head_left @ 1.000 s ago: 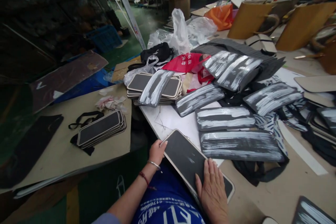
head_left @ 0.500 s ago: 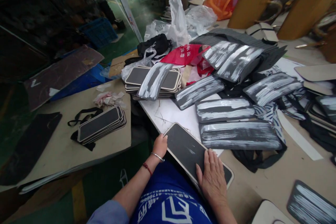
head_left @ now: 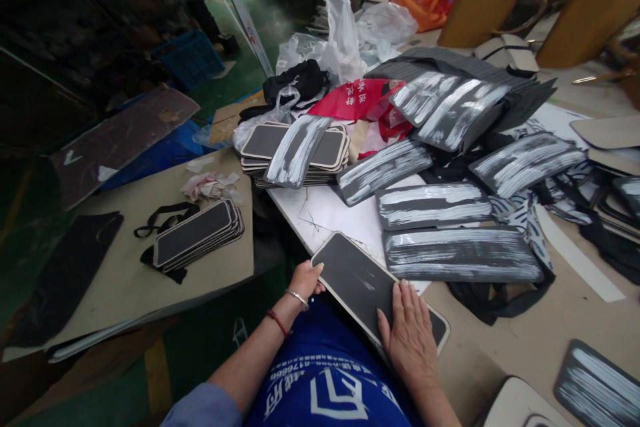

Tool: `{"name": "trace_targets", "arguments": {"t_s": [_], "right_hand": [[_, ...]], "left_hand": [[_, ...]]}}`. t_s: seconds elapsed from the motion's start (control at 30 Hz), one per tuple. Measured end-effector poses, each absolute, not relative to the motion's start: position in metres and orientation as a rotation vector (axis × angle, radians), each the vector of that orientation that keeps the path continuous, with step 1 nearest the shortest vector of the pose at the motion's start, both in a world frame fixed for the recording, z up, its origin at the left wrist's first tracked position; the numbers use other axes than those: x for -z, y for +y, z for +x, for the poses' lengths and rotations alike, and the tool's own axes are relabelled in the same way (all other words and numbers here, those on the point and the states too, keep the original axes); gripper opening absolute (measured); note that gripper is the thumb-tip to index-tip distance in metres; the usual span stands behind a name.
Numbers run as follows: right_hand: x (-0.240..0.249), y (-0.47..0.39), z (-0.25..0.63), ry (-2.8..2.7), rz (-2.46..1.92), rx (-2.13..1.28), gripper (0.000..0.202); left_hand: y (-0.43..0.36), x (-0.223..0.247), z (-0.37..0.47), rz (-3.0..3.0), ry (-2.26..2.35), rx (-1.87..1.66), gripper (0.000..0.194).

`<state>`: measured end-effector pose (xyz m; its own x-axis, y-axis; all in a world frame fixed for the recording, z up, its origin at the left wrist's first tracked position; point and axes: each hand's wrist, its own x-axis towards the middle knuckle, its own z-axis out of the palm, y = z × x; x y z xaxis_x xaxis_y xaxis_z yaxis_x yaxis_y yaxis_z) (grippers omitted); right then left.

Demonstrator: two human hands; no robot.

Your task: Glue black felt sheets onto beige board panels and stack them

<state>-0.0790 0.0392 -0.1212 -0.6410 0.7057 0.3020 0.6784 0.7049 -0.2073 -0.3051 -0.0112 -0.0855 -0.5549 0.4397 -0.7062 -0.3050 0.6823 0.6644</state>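
A dark rectangular panel with a pale rim lies slanted at the table's near edge, in front of my blue apron. My left hand grips its upper left corner, thumb on top and fingers at the edge. Flat on the panel's lower right part rests my right hand, its fingers stretched out. Just beyond are dark pieces streaked with white, one long piece and another behind it. A stack of similar rimmed panels stands further back, with a streaked piece across it.
On the left, a side table carries a smaller stack of panels and a black strap. Red cloth, clear plastic bags and an orange bag lie at the back. Another streaked piece is at lower right.
The view has shifted slightly. My left hand's fingers now show curled at the panel's corner. My right hand stays flat on the panel.
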Motion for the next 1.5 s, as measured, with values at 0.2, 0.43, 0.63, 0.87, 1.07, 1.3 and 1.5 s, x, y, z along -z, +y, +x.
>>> {"name": "trace_targets", "arguments": {"t_s": [0.2, 0.43, 0.63, 0.87, 1.07, 1.3, 1.5], "right_hand": [[0.120, 0.039, -0.079, -2.568, -1.069, -0.118, 0.065], [0.120, 0.037, -0.078, -2.599, -1.071, -0.111, 0.063], [0.120, 0.038, -0.075, -2.611, -0.991, -0.135, 0.061], [0.123, 0.040, -0.075, -2.600, -0.936, -0.142, 0.060], [0.124, 0.039, -0.076, -2.618, -0.955, -0.145, 0.062], [0.124, 0.034, -0.092, -2.586, -1.042, -0.191, 0.064], [0.109, 0.030, -0.094, -2.665, -1.101, -0.205, 0.062]], "left_hand": [[-0.013, 0.088, -0.303, 0.090, 1.919, -1.047, 0.015], [-0.017, 0.077, -0.306, -0.017, 1.823, -1.059, 0.017], [-0.021, 0.074, -0.305, -0.104, 1.799, -1.075, 0.015], [-0.023, 0.084, -0.303, -0.104, 1.794, -1.130, 0.017], [-0.024, 0.083, -0.303, 0.002, 1.804, -1.149, 0.021], [-0.026, 0.082, -0.322, 0.210, 2.068, -1.060, 0.020], [-0.018, 0.081, -0.314, 1.369, 2.558, -0.689, 0.039]]}}
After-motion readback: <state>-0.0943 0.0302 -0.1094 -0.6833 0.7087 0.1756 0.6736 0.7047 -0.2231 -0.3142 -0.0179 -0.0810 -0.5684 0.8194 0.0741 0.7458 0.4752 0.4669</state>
